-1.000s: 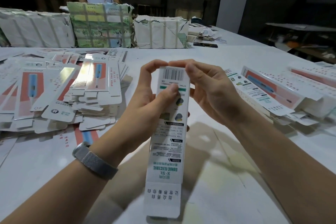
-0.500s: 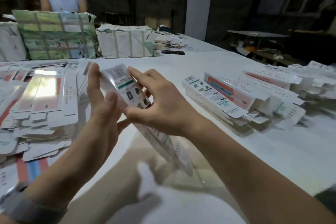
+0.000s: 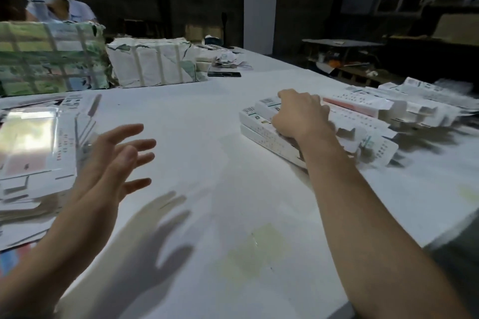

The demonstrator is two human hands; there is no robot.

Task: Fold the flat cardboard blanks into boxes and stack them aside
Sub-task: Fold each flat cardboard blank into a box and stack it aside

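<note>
Cardboard, folded box (image 3: 267, 109): on the stack of boxes (image 3: 363, 116) at table (image 3: 207, 116) right edge, right hand (image 3: 302, 114) curled over it, placing. Left hand (image 3: 114, 160) spread, empty, near flat blanks (image 3: 36, 147) at left edge. Next: release, lift one blank.

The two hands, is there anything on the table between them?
No. In the head view only bare white table lies between the open left hand and the right hand on the folded boxes.

The right hand (image 3: 302, 114) grips a folded box (image 3: 261, 122) on the pile of boxes (image 3: 375, 114). The left hand (image 3: 114, 160) hovers spread above the surface (image 3: 207, 111), beside the flat blanks (image 3: 33, 147).
</note>
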